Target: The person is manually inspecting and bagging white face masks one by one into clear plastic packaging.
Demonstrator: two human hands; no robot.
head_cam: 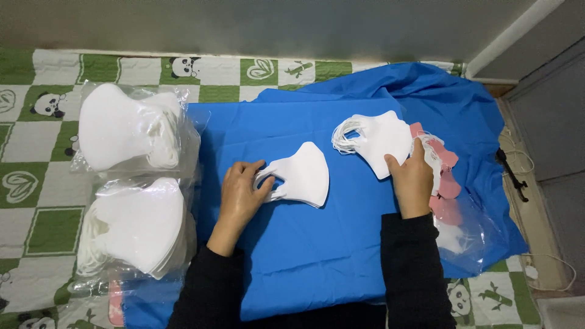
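Note:
My left hand rests on the blue cloth with its fingers on the ear loops of a small stack of white face masks. My right hand lies at the lower right edge of a second, thicker stack of white masks, thumb on top of it. Just right of that hand sits a pile of pink masks, partly hidden behind the hand.
Two clear plastic bags full of white masks lie at the left, one farther and one nearer. A loose clear bag lies at the right. A green and white panda mat covers the floor. Cables run along the right.

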